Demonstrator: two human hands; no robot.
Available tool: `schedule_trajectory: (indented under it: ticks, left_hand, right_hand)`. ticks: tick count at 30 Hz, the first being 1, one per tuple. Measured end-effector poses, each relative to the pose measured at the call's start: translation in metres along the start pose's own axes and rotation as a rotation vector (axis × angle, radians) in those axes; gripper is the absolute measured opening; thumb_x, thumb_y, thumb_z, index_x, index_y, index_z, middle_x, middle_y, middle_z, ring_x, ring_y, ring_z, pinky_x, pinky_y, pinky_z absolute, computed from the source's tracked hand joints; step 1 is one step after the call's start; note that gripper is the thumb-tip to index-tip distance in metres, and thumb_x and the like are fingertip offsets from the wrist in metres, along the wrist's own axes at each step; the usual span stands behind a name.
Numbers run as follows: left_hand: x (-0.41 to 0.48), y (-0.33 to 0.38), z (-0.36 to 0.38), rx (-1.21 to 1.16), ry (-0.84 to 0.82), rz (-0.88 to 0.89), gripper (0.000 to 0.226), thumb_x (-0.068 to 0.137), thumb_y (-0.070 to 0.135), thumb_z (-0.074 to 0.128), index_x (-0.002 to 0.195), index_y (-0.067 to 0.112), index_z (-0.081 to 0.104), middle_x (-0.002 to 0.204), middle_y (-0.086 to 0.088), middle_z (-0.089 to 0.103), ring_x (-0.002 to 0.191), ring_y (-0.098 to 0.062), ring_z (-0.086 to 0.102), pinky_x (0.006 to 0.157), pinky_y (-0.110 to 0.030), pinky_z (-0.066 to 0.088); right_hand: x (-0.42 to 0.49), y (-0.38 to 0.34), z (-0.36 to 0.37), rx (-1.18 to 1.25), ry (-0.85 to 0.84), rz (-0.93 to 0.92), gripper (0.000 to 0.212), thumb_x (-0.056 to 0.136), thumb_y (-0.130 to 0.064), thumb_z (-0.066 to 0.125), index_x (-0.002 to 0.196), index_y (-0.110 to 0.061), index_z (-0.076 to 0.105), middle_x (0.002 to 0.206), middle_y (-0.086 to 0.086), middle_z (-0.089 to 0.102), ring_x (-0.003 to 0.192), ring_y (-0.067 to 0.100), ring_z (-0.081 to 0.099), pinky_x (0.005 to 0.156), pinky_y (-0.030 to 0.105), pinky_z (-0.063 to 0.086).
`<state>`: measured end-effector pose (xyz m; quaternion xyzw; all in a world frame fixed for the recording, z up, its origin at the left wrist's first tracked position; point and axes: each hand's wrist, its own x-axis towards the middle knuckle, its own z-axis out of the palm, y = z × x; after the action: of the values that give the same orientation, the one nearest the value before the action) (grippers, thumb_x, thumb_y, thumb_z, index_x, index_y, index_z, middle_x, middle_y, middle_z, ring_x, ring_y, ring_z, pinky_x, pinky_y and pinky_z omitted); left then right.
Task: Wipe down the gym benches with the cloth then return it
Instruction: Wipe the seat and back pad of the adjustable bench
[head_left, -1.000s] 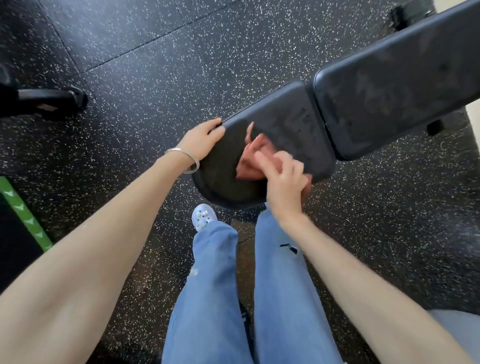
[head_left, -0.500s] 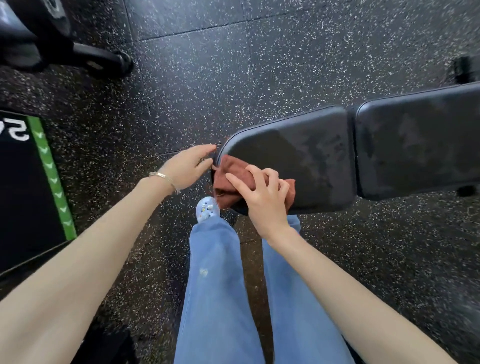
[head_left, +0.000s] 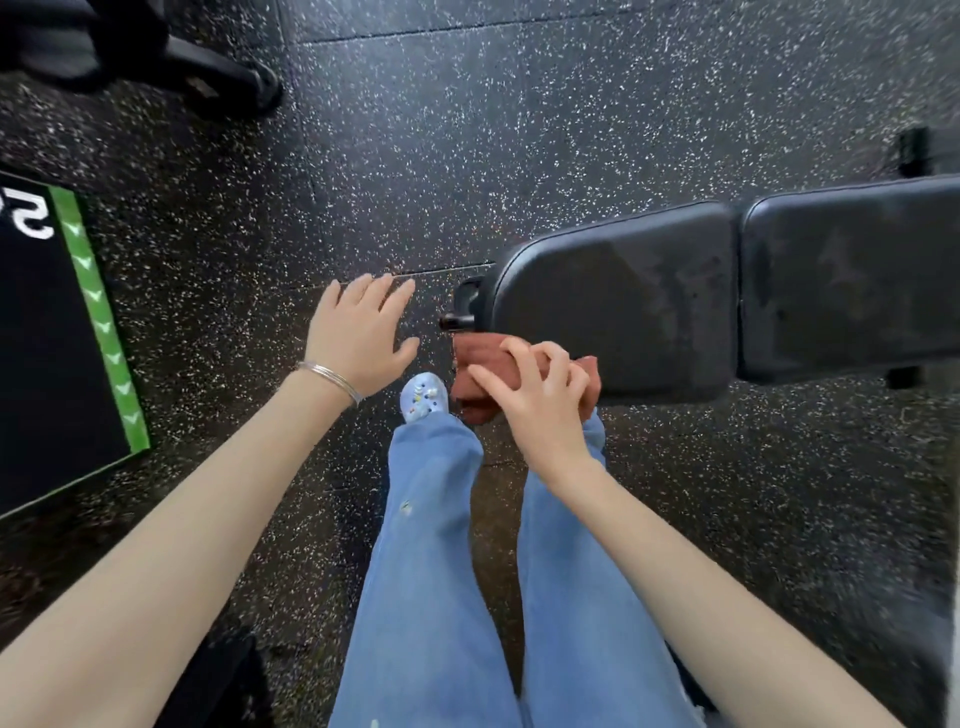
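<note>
While the right hand (head_left: 540, 400) grips the rust-red cloth (head_left: 488, 366) with curled fingers at the bench (head_left: 623, 301) pad's near edge, the left hand (head_left: 358, 332) hovers flat, fingers spread, touching nothing.

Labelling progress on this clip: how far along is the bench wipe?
Done: seat pad and back pad both look streaked, likely wiped. In hand: right hand grips the cloth at the seat pad's near edge; left hand is open, touching nothing. Left: returning the cloth; other benches can't be judged here.
</note>
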<state>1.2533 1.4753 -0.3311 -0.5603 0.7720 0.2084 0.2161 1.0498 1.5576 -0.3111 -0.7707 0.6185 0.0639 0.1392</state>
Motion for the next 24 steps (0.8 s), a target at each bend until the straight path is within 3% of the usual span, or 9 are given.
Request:
schedule_trajectory:
  ticks: [4,8,13,16,24]
  left_hand:
    - [-0.008,-0.001,-0.002,-0.005,0.028,0.075,0.065,0.09,0.045,0.046,0.147,0.019,0.028,0.15,-0.008,0.035,0.14,-0.027,0.028,0.114,-0.044,0.019]
    - [-0.008,0.003,0.001,-0.031,0.038,0.09,0.066,0.09,0.045,0.046,0.147,0.019,0.027,0.15,-0.008,0.035,0.14,-0.027,0.028,0.115,-0.045,0.02]
    - [-0.004,0.001,0.003,-0.057,0.048,0.091,0.066,0.09,0.044,0.047,0.147,0.017,0.028,0.149,-0.008,0.036,0.139,-0.026,0.029,0.115,-0.044,0.02]
    - [0.001,0.005,0.003,-0.05,0.042,0.116,0.067,0.089,0.045,0.047,0.147,0.015,0.029,0.148,-0.008,0.038,0.138,-0.026,0.031,0.114,-0.043,0.021]
    - [0.027,0.038,-0.011,-0.121,0.108,0.153,0.07,0.089,0.048,0.047,0.145,0.009,0.03,0.144,-0.01,0.043,0.134,-0.028,0.037,0.11,-0.041,0.03]
  right_hand:
    - [0.072,0.015,-0.019,0.159,-0.056,0.231,0.05,0.083,-0.019,0.026,0.114,-0.036,0.062,0.136,0.008,0.046,0.112,0.041,0.041,0.08,0.048,0.036]
    - [0.126,0.018,-0.022,0.15,-0.098,0.375,0.034,0.095,-0.015,0.039,0.117,-0.035,0.056,0.144,0.009,0.03,0.119,0.04,0.03,0.089,0.051,0.029]
    - [0.041,-0.014,-0.006,0.038,-0.171,0.145,0.039,0.093,-0.02,0.036,0.125,-0.037,0.05,0.151,0.007,0.026,0.127,0.04,0.027,0.09,0.048,0.029]
    - [0.057,-0.001,-0.009,0.025,-0.155,0.116,0.039,0.09,-0.023,0.034,0.12,-0.038,0.054,0.149,0.003,0.031,0.128,0.038,0.029,0.088,0.046,0.028]
    - [0.126,0.102,-0.007,0.152,0.035,0.396,0.053,0.085,-0.001,0.044,0.121,-0.038,0.057,0.141,0.004,0.038,0.119,0.035,0.035,0.092,0.048,0.035]
